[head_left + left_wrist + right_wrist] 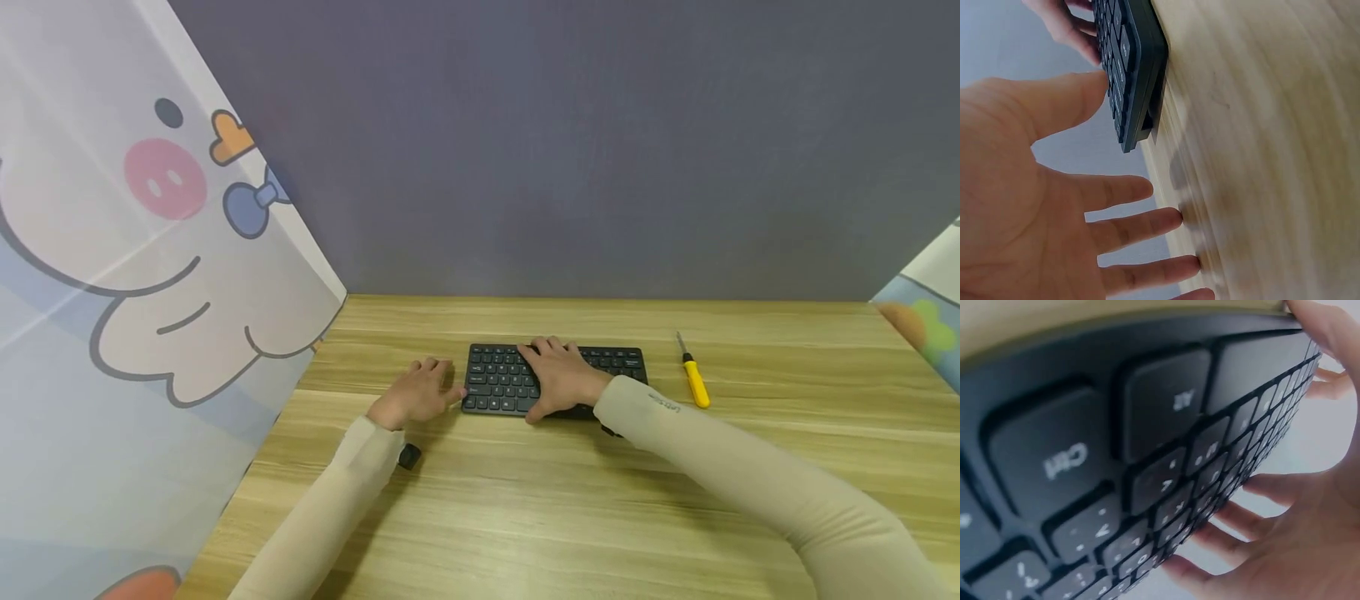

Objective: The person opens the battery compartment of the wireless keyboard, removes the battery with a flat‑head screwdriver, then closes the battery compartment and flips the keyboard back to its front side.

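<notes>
The black computer keyboard [495,381] ran left to right — right hand [560,377] clamped across its width, left hand [418,392] splayed at its left end.

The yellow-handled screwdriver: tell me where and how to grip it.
Probably best by the thick yellow handle, from above and the near side: the screwdriver lies on the table with that handle toward the person, its thin shaft pointing away.
</notes>
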`<state>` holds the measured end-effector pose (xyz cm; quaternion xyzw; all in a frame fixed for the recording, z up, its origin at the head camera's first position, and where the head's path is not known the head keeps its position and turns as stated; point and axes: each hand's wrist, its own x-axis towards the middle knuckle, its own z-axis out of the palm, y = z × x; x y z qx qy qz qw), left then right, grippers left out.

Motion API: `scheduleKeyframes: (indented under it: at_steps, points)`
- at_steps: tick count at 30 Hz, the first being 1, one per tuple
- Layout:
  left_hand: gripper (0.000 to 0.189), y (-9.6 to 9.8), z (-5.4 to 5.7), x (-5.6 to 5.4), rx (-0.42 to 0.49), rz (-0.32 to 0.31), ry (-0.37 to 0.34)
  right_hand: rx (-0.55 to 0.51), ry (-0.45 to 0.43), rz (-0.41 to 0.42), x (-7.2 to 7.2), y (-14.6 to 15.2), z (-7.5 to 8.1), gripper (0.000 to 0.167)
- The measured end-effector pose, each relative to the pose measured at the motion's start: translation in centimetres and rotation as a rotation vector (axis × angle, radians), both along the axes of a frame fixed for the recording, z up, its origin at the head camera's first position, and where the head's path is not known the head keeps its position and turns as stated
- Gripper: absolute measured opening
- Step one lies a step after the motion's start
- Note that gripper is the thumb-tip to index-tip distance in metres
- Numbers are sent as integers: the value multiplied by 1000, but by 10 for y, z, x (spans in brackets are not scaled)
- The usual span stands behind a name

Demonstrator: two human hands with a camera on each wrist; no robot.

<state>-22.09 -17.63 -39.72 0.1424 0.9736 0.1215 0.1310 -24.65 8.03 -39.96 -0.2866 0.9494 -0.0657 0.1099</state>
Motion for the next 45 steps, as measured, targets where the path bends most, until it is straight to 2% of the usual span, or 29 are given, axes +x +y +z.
scheduleKeyframes:
  at_steps: [10, 16, 31, 40, 45]
  points:
    - [57, -5, 0, -2, -33, -16, -14, -45, 19, -4, -1, 3, -1, 118]
    - [60, -6, 0, -3, -34, -12, -6, -96, 21, 6, -3, 8, 7, 117]
    - [60, -6, 1, -2, -26, -19, -10, -306, 37, -17, -6, 21, 27, 116]
    - [56, -7, -1, -2, -24, -24, 15, -369, 39, -22, -5, 23, 31, 115]
    - [57, -8, -1, -1, -6, -15, 2, -420, 65, -11, -6, 24, 34, 116]
